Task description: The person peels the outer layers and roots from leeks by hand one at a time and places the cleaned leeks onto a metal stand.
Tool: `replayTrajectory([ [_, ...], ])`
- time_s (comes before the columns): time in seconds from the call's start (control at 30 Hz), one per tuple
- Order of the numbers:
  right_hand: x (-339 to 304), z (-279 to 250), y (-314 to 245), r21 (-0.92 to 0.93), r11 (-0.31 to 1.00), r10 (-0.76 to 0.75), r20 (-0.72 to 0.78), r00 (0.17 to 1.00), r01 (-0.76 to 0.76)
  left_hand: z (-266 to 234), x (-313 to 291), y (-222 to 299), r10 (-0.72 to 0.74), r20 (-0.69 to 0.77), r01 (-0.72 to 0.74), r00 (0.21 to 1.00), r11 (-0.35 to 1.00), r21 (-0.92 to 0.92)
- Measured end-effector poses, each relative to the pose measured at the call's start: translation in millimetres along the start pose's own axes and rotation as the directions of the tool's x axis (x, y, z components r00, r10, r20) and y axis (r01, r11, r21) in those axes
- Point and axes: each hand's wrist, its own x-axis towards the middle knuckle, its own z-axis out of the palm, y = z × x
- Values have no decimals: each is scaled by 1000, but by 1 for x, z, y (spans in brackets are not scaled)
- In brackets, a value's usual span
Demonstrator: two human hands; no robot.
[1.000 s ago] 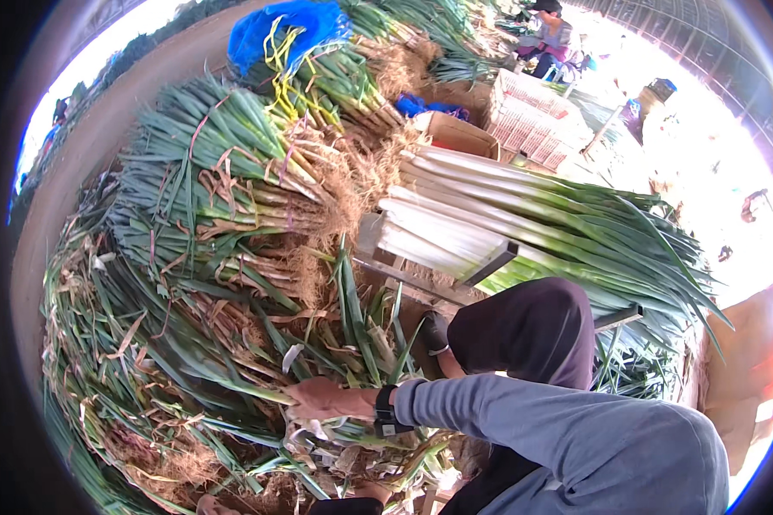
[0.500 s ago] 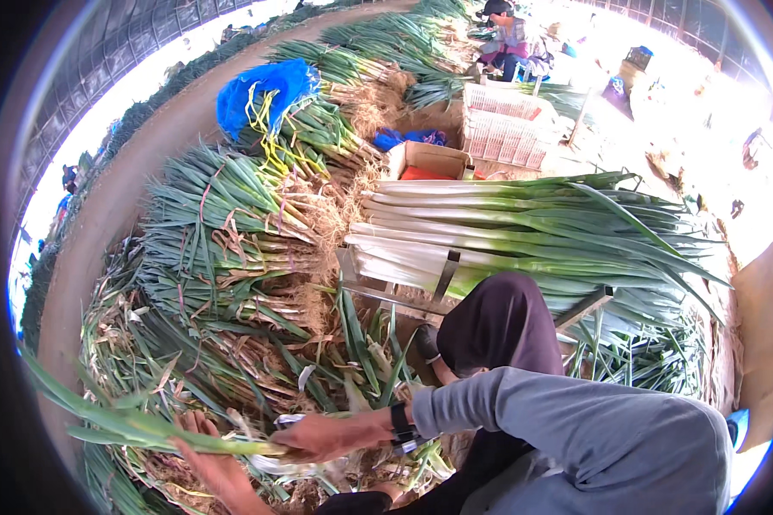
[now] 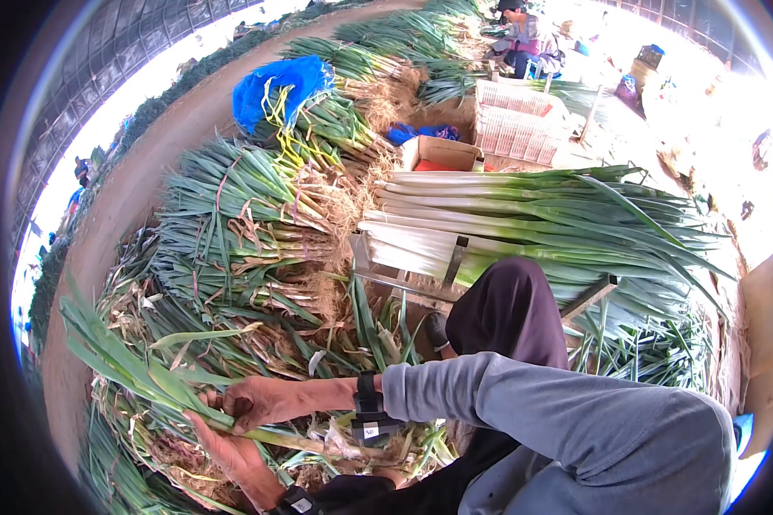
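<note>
A single long green onion (image 3: 165, 390) lies across both hands at the lower left, its leaves pointing up and left, its pale stalk running right beneath my right wrist. My left hand (image 3: 239, 463) supports it from below, closed around the stalk with the thumb on the near side. Just above, my right hand (image 3: 262, 402) has its fingers bent and pinched at the place where the leaves part from the stalk. Its fingertips are partly hidden, but they touch the onion. Loose leaves and peelings (image 3: 335, 433) lie under the hands.
Untrimmed onion bundles (image 3: 223, 232) with roots stretch along the left. Cleaned onions (image 3: 515, 210) lie stacked on a metal-framed stand (image 3: 455, 262) beyond my knee. Behind are a cardboard box (image 3: 442, 154), pale plastic crates (image 3: 515, 133), a blue net bag (image 3: 279, 90) and a seated person (image 3: 520, 39).
My right hand has moved left along the onion, from near its root end up to where the leaves begin. The left hand has closed on the stalk. The view has shifted slightly.
</note>
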Motion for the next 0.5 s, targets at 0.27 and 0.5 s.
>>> replayTrajectory([
  [0.27, 3, 19, 2, -335, 926, -159, 78, 984, 176, 3, -24, 10, 121, -223, -85, 967, 983, 165],
  [0.5, -20, 17, -13, -575, 815, -192, -152, 970, 71, 20, -9, -4, 72, -48, -75, 996, 996, -47],
])
